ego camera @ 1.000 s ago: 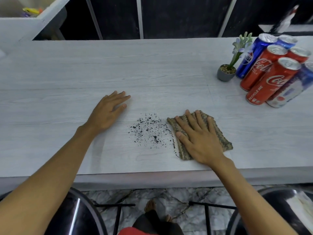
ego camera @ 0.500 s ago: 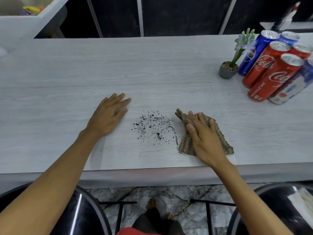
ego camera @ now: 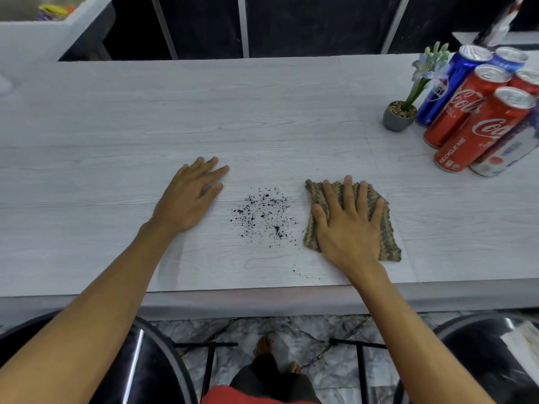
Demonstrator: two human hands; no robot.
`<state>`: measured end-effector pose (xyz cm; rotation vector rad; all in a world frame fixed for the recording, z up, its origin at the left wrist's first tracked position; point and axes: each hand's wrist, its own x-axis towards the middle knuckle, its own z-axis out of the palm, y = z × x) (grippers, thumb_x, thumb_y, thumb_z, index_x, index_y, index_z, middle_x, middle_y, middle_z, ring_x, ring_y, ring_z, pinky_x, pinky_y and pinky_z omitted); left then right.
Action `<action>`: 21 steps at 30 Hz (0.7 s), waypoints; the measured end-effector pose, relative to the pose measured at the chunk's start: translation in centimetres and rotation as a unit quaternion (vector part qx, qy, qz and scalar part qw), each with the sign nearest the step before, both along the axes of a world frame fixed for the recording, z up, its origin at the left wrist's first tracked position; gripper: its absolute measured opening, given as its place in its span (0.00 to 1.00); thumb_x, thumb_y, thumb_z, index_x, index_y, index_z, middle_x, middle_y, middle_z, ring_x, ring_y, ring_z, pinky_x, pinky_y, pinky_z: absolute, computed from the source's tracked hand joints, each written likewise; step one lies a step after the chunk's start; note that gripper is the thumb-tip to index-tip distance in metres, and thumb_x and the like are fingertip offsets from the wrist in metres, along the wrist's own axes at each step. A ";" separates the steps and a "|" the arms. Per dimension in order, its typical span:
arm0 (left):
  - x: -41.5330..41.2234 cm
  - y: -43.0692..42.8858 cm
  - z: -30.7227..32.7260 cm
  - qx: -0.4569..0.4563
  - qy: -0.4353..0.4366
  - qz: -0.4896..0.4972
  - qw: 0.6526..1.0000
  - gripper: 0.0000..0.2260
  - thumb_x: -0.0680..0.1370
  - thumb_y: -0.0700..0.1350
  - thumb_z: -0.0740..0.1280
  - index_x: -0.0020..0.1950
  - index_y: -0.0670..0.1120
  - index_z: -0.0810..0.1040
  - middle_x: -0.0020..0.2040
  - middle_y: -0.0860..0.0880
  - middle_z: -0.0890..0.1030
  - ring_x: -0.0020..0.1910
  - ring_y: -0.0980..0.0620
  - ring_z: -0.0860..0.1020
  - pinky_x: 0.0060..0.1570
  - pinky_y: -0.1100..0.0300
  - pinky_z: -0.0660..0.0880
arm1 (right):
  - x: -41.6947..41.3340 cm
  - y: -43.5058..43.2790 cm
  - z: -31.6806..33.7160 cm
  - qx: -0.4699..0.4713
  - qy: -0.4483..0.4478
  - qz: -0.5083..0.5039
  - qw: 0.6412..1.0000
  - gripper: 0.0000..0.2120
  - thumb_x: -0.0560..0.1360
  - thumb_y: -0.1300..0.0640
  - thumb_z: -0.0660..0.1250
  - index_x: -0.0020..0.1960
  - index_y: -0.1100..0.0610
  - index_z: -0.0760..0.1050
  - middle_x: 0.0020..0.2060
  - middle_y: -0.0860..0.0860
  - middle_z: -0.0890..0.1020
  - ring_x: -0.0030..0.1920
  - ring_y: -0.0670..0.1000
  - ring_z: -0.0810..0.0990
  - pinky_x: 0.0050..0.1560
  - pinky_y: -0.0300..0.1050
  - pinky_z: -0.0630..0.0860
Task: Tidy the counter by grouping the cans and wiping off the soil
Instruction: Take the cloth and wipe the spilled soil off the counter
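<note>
Two bare hands lie flat on the pale wood-grain counter (ego camera: 145, 126). The left hand (ego camera: 189, 199) rests palm down, fingers straight, holding nothing. Just to its right lies a scatter of black soil (ego camera: 264, 214). The right hand (ego camera: 348, 225) presses spread, straight fingers onto a brown knitted cloth (ego camera: 389, 237) beside the soil. Farther off, at the right, red and blue soda cans (ego camera: 478, 129) stand grouped next to a small potted plant (ego camera: 398, 115).
</note>
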<state>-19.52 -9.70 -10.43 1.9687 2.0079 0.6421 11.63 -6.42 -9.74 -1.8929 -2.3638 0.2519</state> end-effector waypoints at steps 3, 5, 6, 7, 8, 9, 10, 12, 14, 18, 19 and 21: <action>0.0 -0.1 0.0 -0.001 -0.004 0.003 1.000 0.19 0.83 0.53 0.56 0.74 0.56 0.65 0.77 0.54 0.59 0.77 0.55 0.51 0.76 0.52 0.46 | -1.0 -1.0 -0.2 0.006 0.008 0.027 1.000 0.28 0.80 0.38 0.38 0.79 0.44 0.44 0.78 0.50 0.41 0.77 0.55 0.35 0.73 0.61 0.33; 0.0 -0.1 0.0 -0.003 -0.006 0.002 1.000 0.19 0.83 0.53 0.56 0.74 0.56 0.66 0.77 0.54 0.59 0.77 0.56 0.51 0.76 0.52 0.46 | -0.7 -2.1 -0.5 0.014 0.006 0.059 0.998 0.28 0.80 0.37 0.37 0.78 0.42 0.44 0.78 0.49 0.41 0.77 0.53 0.34 0.73 0.59 0.32; 0.0 -0.1 0.0 -0.002 -0.007 0.002 1.000 0.19 0.83 0.53 0.56 0.74 0.56 0.65 0.77 0.54 0.59 0.77 0.56 0.51 0.76 0.52 0.46 | -0.3 -2.2 -0.5 0.013 0.001 0.067 0.998 0.28 0.80 0.36 0.37 0.78 0.42 0.44 0.78 0.48 0.41 0.77 0.52 0.34 0.73 0.59 0.32; 0.0 -0.1 0.0 -0.001 -0.006 0.001 1.000 0.19 0.83 0.53 0.56 0.74 0.56 0.65 0.77 0.54 0.59 0.77 0.56 0.51 0.76 0.52 0.46 | 0.1 -1.8 -0.5 0.010 -0.002 0.067 0.998 0.28 0.80 0.36 0.37 0.78 0.41 0.44 0.78 0.47 0.41 0.77 0.52 0.34 0.74 0.59 0.32; 0.0 0.0 0.1 -0.001 -0.005 0.001 1.000 0.19 0.83 0.53 0.56 0.74 0.56 0.65 0.77 0.54 0.59 0.77 0.56 0.51 0.76 0.52 0.46 | 0.4 -1.3 -0.4 0.005 -0.004 0.059 0.998 0.28 0.80 0.36 0.37 0.78 0.41 0.43 0.78 0.47 0.41 0.77 0.52 0.34 0.74 0.59 0.33; 0.0 0.0 0.1 0.000 -0.005 0.000 1.000 0.19 0.83 0.53 0.56 0.74 0.56 0.65 0.77 0.54 0.59 0.77 0.56 0.51 0.76 0.52 0.46 | 0.5 -0.7 -0.2 0.002 -0.007 0.045 0.999 0.28 0.80 0.36 0.38 0.78 0.41 0.43 0.78 0.48 0.41 0.77 0.52 0.34 0.74 0.60 0.33; 0.0 0.0 0.1 0.000 -0.006 0.000 1.000 0.19 0.83 0.53 0.56 0.75 0.56 0.65 0.77 0.54 0.59 0.77 0.56 0.51 0.76 0.52 0.46 | 0.3 -0.2 -0.1 -0.001 -0.009 0.033 0.999 0.28 0.80 0.37 0.38 0.78 0.42 0.42 0.78 0.48 0.41 0.77 0.53 0.35 0.74 0.60 0.34; 0.1 0.0 0.0 0.000 -0.006 0.000 1.000 0.19 0.83 0.54 0.56 0.74 0.56 0.65 0.77 0.54 0.59 0.77 0.56 0.51 0.76 0.52 0.46 | -0.4 0.0 0.0 -0.001 -0.010 0.032 0.999 0.28 0.80 0.37 0.37 0.78 0.42 0.42 0.78 0.49 0.41 0.77 0.54 0.34 0.73 0.61 0.33; 0.0 0.0 0.0 0.000 -0.006 0.001 1.000 0.19 0.83 0.54 0.56 0.74 0.56 0.65 0.77 0.54 0.59 0.77 0.56 0.51 0.76 0.52 0.46 | -0.8 -1.1 -0.2 0.005 -0.008 0.065 0.998 0.28 0.79 0.36 0.36 0.78 0.41 0.42 0.78 0.48 0.40 0.77 0.53 0.34 0.73 0.59 0.32; -0.1 0.0 -0.1 0.003 -0.005 -0.001 1.000 0.19 0.83 0.54 0.55 0.74 0.56 0.65 0.77 0.53 0.59 0.77 0.56 0.51 0.76 0.53 0.45 | 0.9 -1.8 -0.5 0.008 -0.010 0.100 0.995 0.29 0.78 0.34 0.34 0.77 0.39 0.43 0.78 0.45 0.41 0.77 0.50 0.35 0.74 0.56 0.32; -0.1 0.0 -0.1 0.004 -0.005 0.000 1.000 0.19 0.83 0.54 0.55 0.74 0.56 0.65 0.77 0.54 0.59 0.77 0.56 0.51 0.76 0.53 0.45 | 1.1 -1.3 -0.4 0.005 -0.009 0.088 0.996 0.29 0.78 0.34 0.35 0.77 0.39 0.43 0.78 0.45 0.41 0.77 0.50 0.35 0.74 0.56 0.31; -0.1 0.1 -0.1 0.005 -0.002 0.003 1.000 0.19 0.83 0.54 0.56 0.74 0.56 0.66 0.77 0.54 0.60 0.77 0.56 0.52 0.76 0.54 0.45 | 0.7 -0.4 -0.2 0.001 -0.010 0.063 0.998 0.28 0.79 0.35 0.37 0.78 0.40 0.43 0.78 0.46 0.41 0.77 0.51 0.35 0.73 0.58 0.31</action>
